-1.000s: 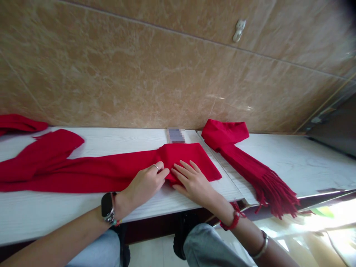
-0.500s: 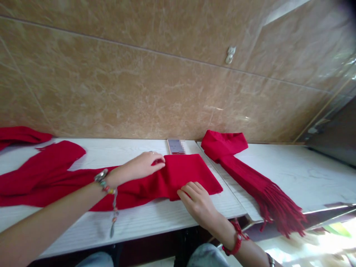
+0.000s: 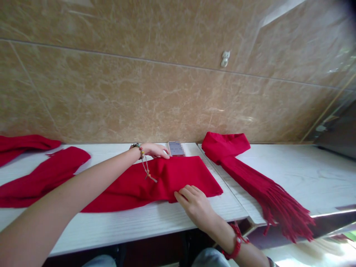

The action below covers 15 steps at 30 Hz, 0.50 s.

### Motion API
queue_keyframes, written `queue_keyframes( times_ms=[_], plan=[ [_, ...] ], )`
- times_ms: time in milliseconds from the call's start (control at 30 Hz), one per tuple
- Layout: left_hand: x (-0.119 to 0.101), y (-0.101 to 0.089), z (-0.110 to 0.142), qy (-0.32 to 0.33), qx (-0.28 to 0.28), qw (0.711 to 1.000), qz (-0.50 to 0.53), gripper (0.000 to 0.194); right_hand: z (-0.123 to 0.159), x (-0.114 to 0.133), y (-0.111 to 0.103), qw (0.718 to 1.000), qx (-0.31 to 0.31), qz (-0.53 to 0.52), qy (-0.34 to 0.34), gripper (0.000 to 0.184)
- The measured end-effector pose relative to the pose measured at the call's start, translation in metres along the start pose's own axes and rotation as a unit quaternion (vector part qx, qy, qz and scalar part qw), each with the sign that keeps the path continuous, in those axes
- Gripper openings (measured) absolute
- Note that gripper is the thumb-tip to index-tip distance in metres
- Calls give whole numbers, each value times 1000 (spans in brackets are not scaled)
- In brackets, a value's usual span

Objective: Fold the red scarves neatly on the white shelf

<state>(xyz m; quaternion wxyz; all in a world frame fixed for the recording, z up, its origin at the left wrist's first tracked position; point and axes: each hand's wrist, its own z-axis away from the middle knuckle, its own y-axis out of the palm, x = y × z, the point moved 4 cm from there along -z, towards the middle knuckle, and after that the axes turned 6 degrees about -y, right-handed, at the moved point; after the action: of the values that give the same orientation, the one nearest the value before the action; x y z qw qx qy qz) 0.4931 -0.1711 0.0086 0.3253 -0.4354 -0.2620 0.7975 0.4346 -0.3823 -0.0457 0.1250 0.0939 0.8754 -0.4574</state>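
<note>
I count 2 hands [image 3: 156, 150] [image 3: 196, 208] ctr, min. 2 red scarves [image 3: 187, 171] [image 3: 251, 177] ctr/rt, 1 phone [image 3: 175, 148] ctr, 1 cat fig. [image 3: 225, 58] upper rt.

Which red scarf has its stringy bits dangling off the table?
The rightmost scarf: its fringe hangs off the table. The red cloth beside it and the far-left piece show none hanging.

Red scarf [image 3: 167, 180], apparently cut off at left.
</note>
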Motion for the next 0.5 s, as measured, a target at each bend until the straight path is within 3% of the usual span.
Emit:
queue_keyframes(
  times_ms=[100, 200, 333, 500],
  plan=[
    [-4, -1, -6, 17, 21, 999, 46, 68, 0, 0, 0, 1000, -14, 10, -2, 10],
    [-7, 0, -14, 8, 6, 1000, 25, 72, -1, 1, -2, 1000, -25, 14, -1, 15],
    [-9, -6, -20, 13, -23, 1000, 13, 64, 0, 1, -7, 999, -45, 10, -7, 19],
    [-2, -16, -28, 12, 4, 993, 117, 52, 1, 2, -12, 997, -68, 12, -29, 20]
  ],
)
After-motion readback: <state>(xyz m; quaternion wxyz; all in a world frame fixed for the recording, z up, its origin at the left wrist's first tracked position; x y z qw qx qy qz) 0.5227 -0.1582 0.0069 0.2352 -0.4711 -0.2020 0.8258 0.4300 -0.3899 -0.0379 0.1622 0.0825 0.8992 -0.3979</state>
